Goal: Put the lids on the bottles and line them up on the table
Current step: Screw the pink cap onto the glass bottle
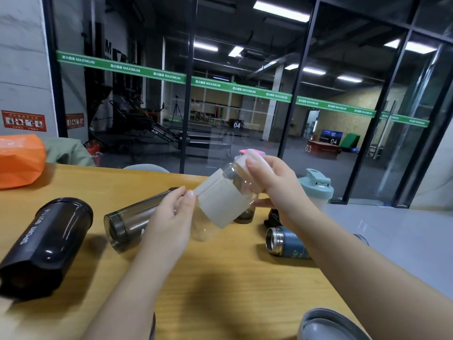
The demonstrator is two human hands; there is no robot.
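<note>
1. My left hand (171, 217) grips the lower body of the clear bottle (220, 202), tilted above the table (220, 278) at mid-frame.
2. My right hand (277, 190) pinches the white lid (247, 159) at its mouth — fingers closed on it.
3. Black sport bottle (46, 244) and smoky bottle (132, 219) lie at left; blue flask (286, 242) lies at right — mint shaker (317, 187) stands behind.

"SPORT BOTTLE" in white on the black bottle (44, 244) lying on the table, "MAXIMUM" repeating along the green strip (171, 76) across the glass wall, "04" on the glass, "03" on the red box (322, 148), "02" and "04" on the blue box (331, 137) beyond.
</note>
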